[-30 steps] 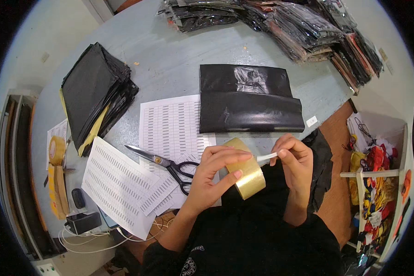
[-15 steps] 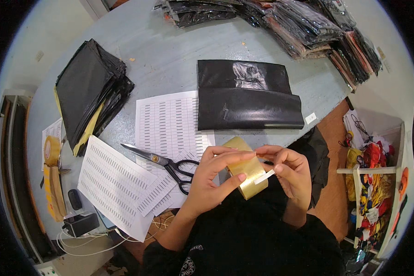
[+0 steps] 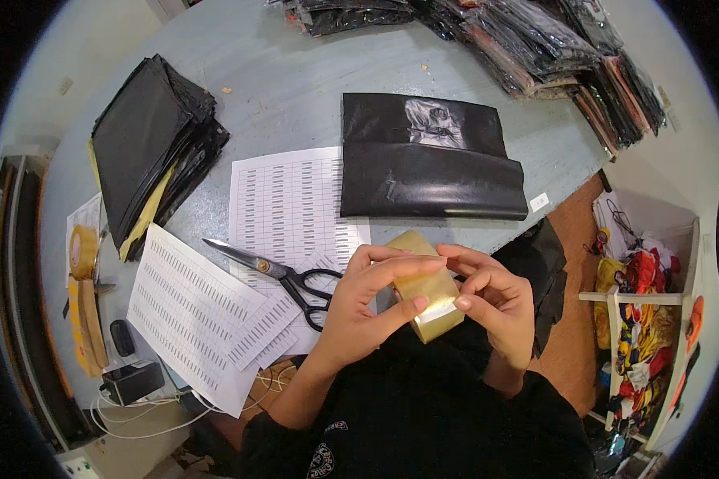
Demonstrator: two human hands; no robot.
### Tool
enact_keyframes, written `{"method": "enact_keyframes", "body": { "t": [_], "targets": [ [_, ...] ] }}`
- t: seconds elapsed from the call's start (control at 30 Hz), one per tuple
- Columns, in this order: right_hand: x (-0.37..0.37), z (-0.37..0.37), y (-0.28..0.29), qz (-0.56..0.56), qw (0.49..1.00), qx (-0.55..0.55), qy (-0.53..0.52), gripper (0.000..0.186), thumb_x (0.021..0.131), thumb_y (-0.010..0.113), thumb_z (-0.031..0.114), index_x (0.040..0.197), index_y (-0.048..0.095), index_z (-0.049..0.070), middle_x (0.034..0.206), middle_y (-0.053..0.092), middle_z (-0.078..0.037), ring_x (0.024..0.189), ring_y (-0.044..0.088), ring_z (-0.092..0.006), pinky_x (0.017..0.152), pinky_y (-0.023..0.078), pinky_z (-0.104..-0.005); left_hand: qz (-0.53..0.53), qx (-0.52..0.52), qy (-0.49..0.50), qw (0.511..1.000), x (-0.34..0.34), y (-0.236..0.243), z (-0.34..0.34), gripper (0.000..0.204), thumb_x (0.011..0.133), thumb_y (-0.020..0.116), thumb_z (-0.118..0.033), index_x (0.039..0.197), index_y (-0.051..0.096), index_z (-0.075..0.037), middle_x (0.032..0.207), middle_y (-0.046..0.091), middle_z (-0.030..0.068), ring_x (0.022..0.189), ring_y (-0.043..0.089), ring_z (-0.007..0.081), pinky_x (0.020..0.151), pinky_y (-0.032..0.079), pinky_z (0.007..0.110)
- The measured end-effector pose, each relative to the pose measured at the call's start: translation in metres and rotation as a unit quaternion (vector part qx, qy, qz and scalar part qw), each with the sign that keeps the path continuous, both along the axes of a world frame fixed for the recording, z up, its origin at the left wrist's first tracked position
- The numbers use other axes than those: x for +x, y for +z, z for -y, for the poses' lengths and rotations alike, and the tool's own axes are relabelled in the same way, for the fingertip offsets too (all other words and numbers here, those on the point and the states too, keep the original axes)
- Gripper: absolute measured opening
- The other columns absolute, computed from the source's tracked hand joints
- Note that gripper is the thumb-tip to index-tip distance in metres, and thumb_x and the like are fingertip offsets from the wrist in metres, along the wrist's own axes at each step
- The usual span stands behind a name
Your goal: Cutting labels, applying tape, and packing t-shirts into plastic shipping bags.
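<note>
A wide roll of gold-tinted packing tape is held up between my hands near the table's front edge. My left hand grips it from the left, with fingers over the top and thumb on its face. My right hand is curled at the roll's right side, its thumb tip pressed to the tape edge. A pale, shiny patch shows on the tape between the thumbs. Just beyond lies a folded black plastic bag. Black-handled scissors rest on printed paper sheets, left of my left hand.
Stacked black plastic bags sit at the left. Another tape roll and a black box with white cables are at the lower left. Packaged items in clear plastic are piled at the far right. Shelves hold colourful bundles.
My right thumb and fingers have closed in on the roll's side. The white strip that stuck out by that thumb no longer stands out. The view has shifted slightly.
</note>
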State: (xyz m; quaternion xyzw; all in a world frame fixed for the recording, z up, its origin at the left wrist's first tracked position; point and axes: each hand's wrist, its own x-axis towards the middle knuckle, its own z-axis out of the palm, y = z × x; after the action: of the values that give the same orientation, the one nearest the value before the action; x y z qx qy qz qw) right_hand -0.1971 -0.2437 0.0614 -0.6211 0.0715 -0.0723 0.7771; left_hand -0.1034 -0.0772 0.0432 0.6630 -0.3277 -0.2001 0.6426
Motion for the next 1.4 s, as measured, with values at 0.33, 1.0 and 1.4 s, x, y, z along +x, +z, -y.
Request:
{"method": "enact_keyframes", "body": {
  "t": [0.33, 1.0, 1.4],
  "targets": [
    [-0.0002, -0.0033, -0.0014, 0.005, 0.999, -0.040, -0.014, 0.005, 0.078, 0.064, -0.003, 0.077, 0.059, -0.003, 0.126, 0.048, -0.020, 0.115, 0.050, -0.0279, 0.088, 0.048, -0.0322, -0.012, -0.011, 0.006, 1.000, -0.0016, -0.0016, -0.0003, 0.035, 0.075, 0.066, -0.010, 0.110, 0.064, -0.012, 0.102, 0.061, -0.0013, 0.100, 0.045, 0.0170, 0.090, 0.036, 0.029],
    [-0.0013, -0.0029, -0.0007, 0.037, 0.998, -0.042, -0.019, 0.006, 0.076, 0.064, -0.005, 0.076, 0.058, -0.004, 0.126, 0.047, -0.022, 0.114, 0.051, -0.0307, 0.088, 0.049, -0.0326, -0.002, -0.017, 0.002, 1.000, -0.0017, -0.0031, 0.0011, 0.036, 0.073, 0.066, -0.008, 0.109, 0.065, -0.013, 0.103, 0.062, -0.0036, 0.099, 0.045, 0.0159, 0.091, 0.036, 0.029],
    [-0.0020, -0.0044, -0.0018, 0.038, 0.995, -0.084, -0.034, 0.008, 0.075, 0.066, -0.004, 0.075, 0.058, -0.004, 0.124, 0.049, -0.022, 0.111, 0.053, -0.0305, 0.089, 0.048, -0.0340, -0.009, -0.021, 0.003, 1.000, -0.0018, -0.0026, 0.0016, 0.036, 0.074, 0.067, -0.010, 0.109, 0.064, -0.013, 0.103, 0.062, -0.0027, 0.100, 0.045, 0.0159, 0.091, 0.036, 0.028]
  ]
}}
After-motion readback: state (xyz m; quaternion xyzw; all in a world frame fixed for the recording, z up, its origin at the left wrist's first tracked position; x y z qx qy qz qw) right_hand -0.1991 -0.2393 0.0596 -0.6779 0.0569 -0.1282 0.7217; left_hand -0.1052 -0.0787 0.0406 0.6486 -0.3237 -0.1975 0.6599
